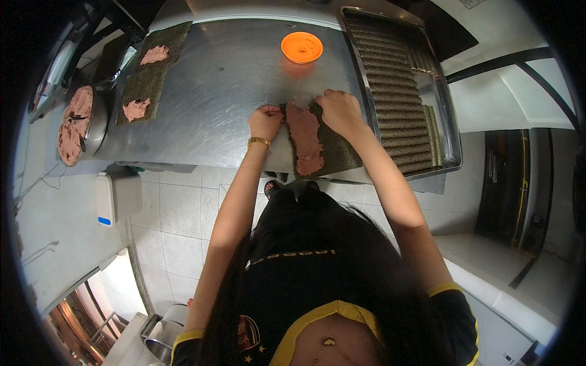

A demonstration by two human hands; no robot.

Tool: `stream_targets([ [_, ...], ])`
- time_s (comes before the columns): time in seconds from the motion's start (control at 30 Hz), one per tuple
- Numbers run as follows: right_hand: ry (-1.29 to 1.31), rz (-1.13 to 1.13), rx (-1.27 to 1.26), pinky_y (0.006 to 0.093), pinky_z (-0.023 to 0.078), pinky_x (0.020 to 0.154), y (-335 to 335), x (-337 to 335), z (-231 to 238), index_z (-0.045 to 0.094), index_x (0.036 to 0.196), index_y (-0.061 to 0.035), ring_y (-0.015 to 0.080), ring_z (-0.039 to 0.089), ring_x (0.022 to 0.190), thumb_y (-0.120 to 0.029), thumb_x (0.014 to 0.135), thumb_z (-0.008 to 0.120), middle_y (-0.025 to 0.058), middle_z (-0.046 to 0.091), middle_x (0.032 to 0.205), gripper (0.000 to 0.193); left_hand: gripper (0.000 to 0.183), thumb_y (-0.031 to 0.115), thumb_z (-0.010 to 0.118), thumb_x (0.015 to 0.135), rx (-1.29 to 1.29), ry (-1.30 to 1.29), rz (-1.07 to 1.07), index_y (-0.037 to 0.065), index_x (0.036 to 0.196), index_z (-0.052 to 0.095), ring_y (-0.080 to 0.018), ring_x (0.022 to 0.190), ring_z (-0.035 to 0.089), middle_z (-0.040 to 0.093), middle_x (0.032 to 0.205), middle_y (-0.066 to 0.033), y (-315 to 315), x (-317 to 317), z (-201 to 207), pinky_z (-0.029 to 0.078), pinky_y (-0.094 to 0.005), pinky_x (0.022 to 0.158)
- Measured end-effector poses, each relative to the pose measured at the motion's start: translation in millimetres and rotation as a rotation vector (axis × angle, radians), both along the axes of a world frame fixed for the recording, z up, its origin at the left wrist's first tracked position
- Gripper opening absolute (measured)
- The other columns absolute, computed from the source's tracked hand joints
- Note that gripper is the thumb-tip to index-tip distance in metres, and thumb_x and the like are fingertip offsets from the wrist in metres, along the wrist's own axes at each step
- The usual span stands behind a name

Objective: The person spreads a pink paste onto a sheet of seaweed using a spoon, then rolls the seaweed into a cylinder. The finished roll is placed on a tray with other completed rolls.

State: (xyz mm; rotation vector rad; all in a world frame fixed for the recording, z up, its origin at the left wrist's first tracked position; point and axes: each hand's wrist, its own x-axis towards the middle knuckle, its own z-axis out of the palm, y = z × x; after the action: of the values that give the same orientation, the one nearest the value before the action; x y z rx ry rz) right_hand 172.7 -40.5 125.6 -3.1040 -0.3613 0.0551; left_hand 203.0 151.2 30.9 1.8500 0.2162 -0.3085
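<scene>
A dark green seaweed sheet lies at the front edge of the steel table, with a long strip of pink minced filling spread along it. At its far left edge, my left hand pinches the sheet with closed fingers. My right hand has its fingers curled over the far right corner, gripping the seaweed; its fingertips are partly hidden. The filling lies between the two hands, and its far end is blurred.
An orange bowl stands beyond my hands. On the right, a metal tray holds rows of seaweed rolls. Two more seaweed sheets with filling lumps lie at the left, near a steel bowl of pink filling.
</scene>
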Motion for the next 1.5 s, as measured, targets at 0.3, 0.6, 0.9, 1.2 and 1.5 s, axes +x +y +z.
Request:
stream_targets([
  [0.3,0.120,-0.134,0.024,0.0419,0.053,0.074,-24.5,-5.4,23.4,0.069,0.083,-0.0041,0.0335,0.065,0.087,-0.008,0.074,0.056,0.0168,0.067,0.091,0.017,0.015,0.010,0.068,0.078,0.028,-0.059,0.001,0.003,0.091,0.070,-0.0118,0.065,0.066,0.069,0.077,-0.0053,2.2,2.0,-10.9,0.053,-0.0262,0.058],
  [0.6,0.120,0.027,0.134,0.0458,0.051,0.076,-19.3,30.5,1.4,0.071,0.088,-0.0072,0.0347,0.065,0.088,-0.009,0.074,0.057,0.0176,0.067,0.091,0.020,0.014,0.007,0.067,0.078,0.005,-0.012,0.005,0.003,0.091,0.070,-0.0123,0.064,0.065,0.069,0.077,-0.0058,-2.0,-4.3,11.9,0.054,-0.0262,0.058],
  [0.9,0.145,0.189,0.074,0.0439,0.052,0.074,-18.7,13.1,22.7,0.070,0.084,-0.0048,0.0336,0.065,0.090,-0.006,0.076,0.056,0.0172,0.067,0.091,0.016,0.013,0.005,0.065,0.078,-0.081,0.005,0.021,0.002,0.090,0.070,-0.0119,0.066,0.065,0.069,0.077,-0.0057,1.0,-4.9,7.6,0.054,-0.0257,0.059],
  [1.2,-0.035,0.194,0.012,0.0416,0.052,0.073,-38.3,20.4,-7.3,0.067,0.086,-0.0036,0.0313,0.065,0.084,-0.014,0.081,0.055,0.0152,0.066,0.088,0.016,0.013,0.008,0.066,0.076,-0.044,-0.042,0.006,0.003,0.087,0.071,-0.0122,0.062,0.065,0.069,0.073,-0.0061,0.6,-0.3,-4.1,0.053,-0.0255,0.059],
  [1.5,-0.017,0.213,-0.088,0.0399,0.052,0.075,-18.2,16.2,-2.9,0.070,0.095,-0.0105,0.0297,0.064,0.087,-0.005,0.076,0.053,0.0108,0.064,0.088,0.026,0.015,0.006,0.067,0.077,-0.035,-0.009,0.005,0.003,0.092,0.070,-0.0126,0.065,0.065,0.069,0.077,-0.0065,1.5,-0.7,-3.5,0.054,-0.0262,0.059],
])
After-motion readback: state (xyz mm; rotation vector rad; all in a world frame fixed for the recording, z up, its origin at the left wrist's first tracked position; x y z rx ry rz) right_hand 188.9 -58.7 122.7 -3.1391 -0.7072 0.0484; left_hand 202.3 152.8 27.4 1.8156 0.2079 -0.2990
